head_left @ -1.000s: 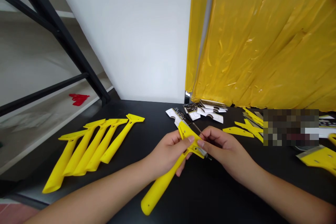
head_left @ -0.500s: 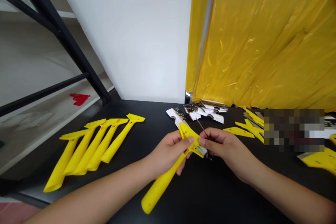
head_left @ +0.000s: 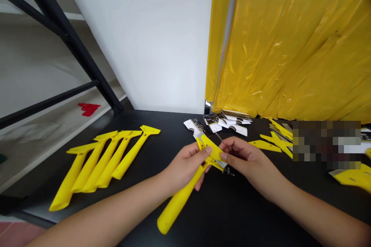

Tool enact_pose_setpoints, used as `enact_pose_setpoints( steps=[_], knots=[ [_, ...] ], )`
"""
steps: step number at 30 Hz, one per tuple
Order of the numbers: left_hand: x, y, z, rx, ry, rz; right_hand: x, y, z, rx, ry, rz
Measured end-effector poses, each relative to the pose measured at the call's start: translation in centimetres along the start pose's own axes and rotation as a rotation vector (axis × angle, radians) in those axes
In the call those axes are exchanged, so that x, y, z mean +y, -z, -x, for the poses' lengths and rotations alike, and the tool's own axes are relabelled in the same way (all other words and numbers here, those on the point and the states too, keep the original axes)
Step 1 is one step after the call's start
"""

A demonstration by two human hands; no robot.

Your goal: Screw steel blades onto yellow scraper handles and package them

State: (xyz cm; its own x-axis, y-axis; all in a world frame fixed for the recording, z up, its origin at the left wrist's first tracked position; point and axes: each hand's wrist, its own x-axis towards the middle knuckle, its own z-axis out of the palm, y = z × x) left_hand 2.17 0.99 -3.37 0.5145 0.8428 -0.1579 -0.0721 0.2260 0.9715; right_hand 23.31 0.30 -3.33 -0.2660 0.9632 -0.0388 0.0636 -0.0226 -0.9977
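Left hand point(head_left: 185, 166) closes around a yellow plastic scraper point(head_left: 179, 200), held over the desk point(head_left: 246, 208) with its handle slanting downward. Right hand point(head_left: 249, 160) pinches a thin metal shaft point(head_left: 222, 141) close to the scraper's head, near its steel blade point(head_left: 222, 164). Tiny screws point(head_left: 230, 171) lie just below on the desk. Further left, more yellow scrapers point(head_left: 116, 158) lie side by side; white printed cards point(head_left: 232, 122) are heaped ahead.

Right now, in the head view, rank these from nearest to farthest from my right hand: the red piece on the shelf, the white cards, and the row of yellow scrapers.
From your right hand:
1. White cards, ahead on the black table.
2. Row of yellow scrapers, on the table's left.
3. Red piece, on the shelf, beyond the table.
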Motion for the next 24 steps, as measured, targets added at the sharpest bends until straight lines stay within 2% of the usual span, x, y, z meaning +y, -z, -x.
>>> enact_pose_setpoints(
  steps=[5,12,17,24],
  knots=[
    [0.15,-0.09,0.02,-0.004,-0.002,0.007,0.19,-0.04,0.15,-0.002,-0.043,-0.038],
    [-0.12,-0.09,0.15,-0.017,-0.017,-0.007,0.54,0.03,0.55,-0.056,-0.179,-0.26],
    [-0.41,-0.13,0.18,-0.028,-0.012,-0.02,0.28,0.05,0.48,-0.104,-0.211,-0.252],
    [-0.01,-0.2,0.18,-0.032,-0.011,-0.004,0.32,0.54,0.18,-0.042,-0.147,-0.174]
  ],
)
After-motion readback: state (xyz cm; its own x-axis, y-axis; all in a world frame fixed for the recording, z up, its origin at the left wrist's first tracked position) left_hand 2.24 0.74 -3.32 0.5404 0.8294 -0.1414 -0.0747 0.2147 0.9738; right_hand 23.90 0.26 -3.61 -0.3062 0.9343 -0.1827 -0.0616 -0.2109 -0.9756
